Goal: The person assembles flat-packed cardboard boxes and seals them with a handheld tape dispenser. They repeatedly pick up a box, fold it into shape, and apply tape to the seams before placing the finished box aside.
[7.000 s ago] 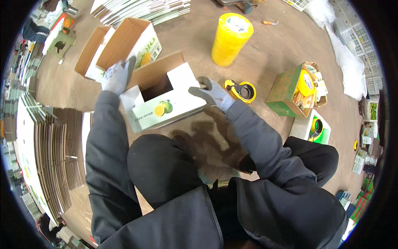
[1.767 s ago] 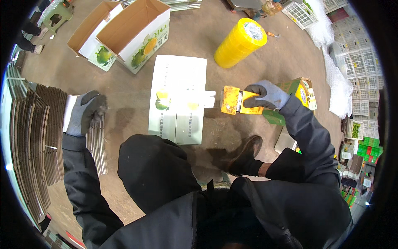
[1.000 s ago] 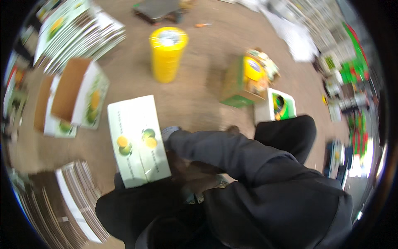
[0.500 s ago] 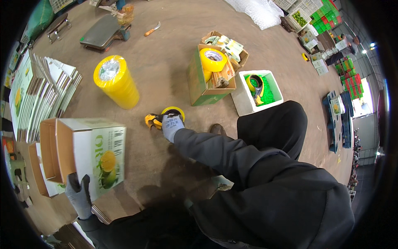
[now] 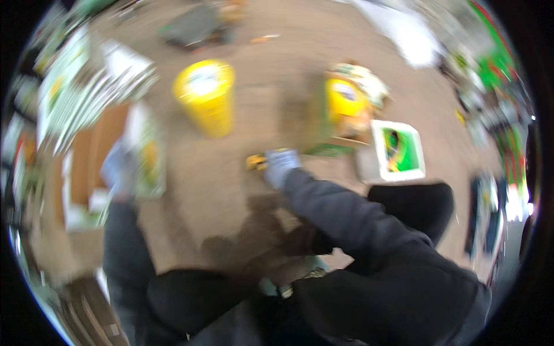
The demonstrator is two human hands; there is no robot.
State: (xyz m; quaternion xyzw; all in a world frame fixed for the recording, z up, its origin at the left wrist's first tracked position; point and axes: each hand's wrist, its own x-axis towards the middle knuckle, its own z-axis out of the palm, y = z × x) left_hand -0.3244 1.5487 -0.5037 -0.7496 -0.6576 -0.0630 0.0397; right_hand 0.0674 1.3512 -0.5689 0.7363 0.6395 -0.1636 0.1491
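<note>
Both hands wear grey gloves, and everything looks smeared. On the left, the left hand [image 5: 118,170] rests on the side of an open cardboard box [image 5: 115,167] standing on the floor; whether its fingers grip the box cannot be told. That box could tip over if the hand pushes too hard. Next comes a tall yellow stack of tape rolls [image 5: 206,95], which an elbow could knock down. Further right, the right hand [image 5: 281,167] closes over a yellow tape dispenser [image 5: 258,162] on the floor, whose tape might stick to the glove.
</note>
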